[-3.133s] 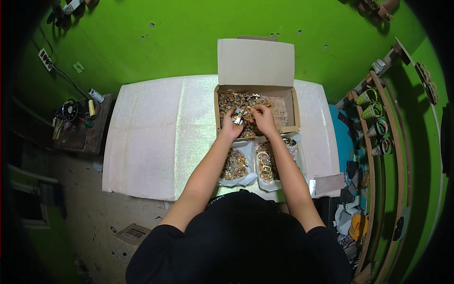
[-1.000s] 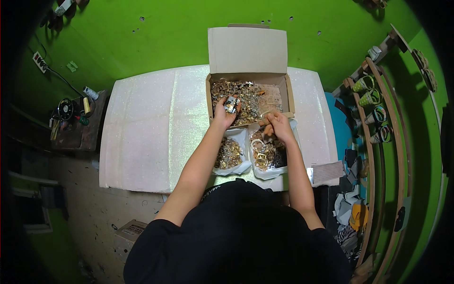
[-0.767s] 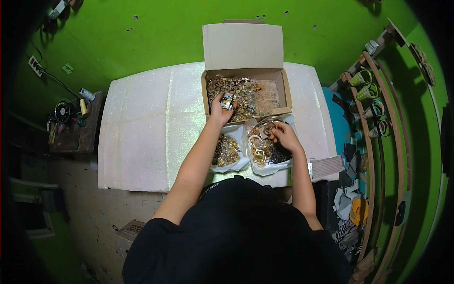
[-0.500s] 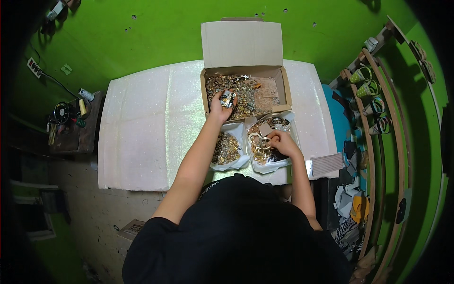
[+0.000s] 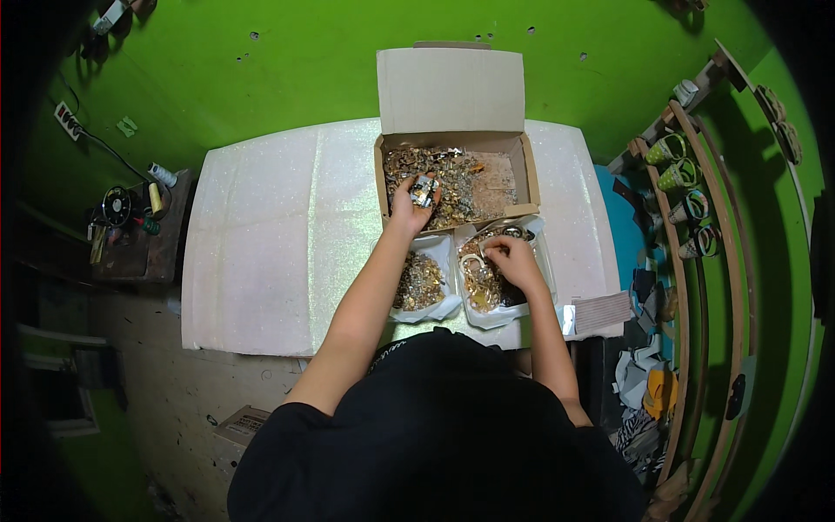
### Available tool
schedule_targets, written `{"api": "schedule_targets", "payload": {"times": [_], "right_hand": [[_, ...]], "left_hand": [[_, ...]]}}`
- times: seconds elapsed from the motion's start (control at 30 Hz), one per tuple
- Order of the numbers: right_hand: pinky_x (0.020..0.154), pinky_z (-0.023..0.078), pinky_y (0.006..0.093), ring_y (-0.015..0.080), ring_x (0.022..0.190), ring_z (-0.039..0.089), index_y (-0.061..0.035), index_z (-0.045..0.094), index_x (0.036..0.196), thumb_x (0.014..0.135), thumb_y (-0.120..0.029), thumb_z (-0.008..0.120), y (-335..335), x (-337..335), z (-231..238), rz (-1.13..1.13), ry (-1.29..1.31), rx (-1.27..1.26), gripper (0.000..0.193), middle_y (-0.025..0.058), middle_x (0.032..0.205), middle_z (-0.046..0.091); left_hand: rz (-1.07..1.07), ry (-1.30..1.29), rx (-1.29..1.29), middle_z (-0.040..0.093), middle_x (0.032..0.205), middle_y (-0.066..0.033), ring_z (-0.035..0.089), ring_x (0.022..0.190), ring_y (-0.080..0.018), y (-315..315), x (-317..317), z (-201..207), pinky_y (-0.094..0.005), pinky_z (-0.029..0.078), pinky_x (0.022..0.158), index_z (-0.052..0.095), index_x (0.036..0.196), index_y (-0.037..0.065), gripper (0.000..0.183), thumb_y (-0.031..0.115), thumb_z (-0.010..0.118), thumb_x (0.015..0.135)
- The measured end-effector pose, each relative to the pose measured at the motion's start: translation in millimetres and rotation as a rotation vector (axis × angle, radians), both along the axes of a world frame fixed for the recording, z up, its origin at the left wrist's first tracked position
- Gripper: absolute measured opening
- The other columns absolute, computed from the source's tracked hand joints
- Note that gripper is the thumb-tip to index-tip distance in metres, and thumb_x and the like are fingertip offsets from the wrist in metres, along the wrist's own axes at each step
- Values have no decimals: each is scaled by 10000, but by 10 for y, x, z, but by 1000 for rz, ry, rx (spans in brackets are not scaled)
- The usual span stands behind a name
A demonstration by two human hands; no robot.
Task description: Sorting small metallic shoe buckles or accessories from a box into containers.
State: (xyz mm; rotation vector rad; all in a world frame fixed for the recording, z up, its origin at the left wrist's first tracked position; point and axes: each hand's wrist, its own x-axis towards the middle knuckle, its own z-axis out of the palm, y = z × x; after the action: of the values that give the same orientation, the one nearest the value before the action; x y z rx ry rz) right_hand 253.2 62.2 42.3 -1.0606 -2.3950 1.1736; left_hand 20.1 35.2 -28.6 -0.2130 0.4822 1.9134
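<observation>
Right hand (image 5: 515,261) had split off from the left hand (image 5: 410,209) a few seconds back: both were together over the cardboard box (image 5: 531,178), then the right dropped into the right-hand white bag (image 5: 544,280), just below the box's front edge. It was knuckles-up, fingers curled down among the gold rings and buckles; whether it pinched a piece or had just let one go, I couldn't tell. Left hand hadn't budged: palm up over the box's near-left corner, fingers closed loosely around a small clump of silvery metal fittings (image 5: 424,190). Left-hand white bag (image 5: 439,304) of brassy bits sat right below that wrist, untouched. Looked like sorting: stock stayed in the left palm, the right ferried picks into the bag.
</observation>
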Motion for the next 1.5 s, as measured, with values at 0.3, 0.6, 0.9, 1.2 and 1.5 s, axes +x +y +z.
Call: {"api": "schedule_targets", "payload": {"times": [0.3,0.6,0.9,1.2,1.5], "right_hand": [[663,429,299,225,739,532,-72,582,961,703,-96,585,264,-989,78,148,239,251,258,117,824,547],[712,431,359,279,856,521,-77,578,870,654,-53,608,330,-1283,-16,180,74,314,219,93,925,507],[605,426,326,270,667,532,1,575,732,568,-30,675,468,-1293,3,224,284,417,195,133,728,520],[622,432,332,277,679,540,4,573,750,603,1,626,397,-1362,64,273,334,411,156,138,725,538],[674,440,364,292,762,539,-71,597,876,670,-17,555,290,-1317,52,128,249,370,218,125,810,540]], "left_hand": [[-30,15,29,565,931,-135,554,795,-284,5,22,-22,-361,499,647,465,944,42,237,217,323,872],[-80,29,-75,566,795,-78,559,674,-185,9,-47,-194,-293,486,571,508,905,53,221,239,402,849],[-90,49,-57,548,812,-101,544,688,-199,-13,15,-3,-331,475,620,481,918,34,241,242,374,859],[-76,2,-33,544,803,-98,554,711,-197,-16,8,-46,-337,482,618,472,907,33,220,224,375,857],[-61,17,-18,566,776,-62,566,682,-178,-5,-11,-119,-300,487,601,511,870,63,198,211,382,851]]}}
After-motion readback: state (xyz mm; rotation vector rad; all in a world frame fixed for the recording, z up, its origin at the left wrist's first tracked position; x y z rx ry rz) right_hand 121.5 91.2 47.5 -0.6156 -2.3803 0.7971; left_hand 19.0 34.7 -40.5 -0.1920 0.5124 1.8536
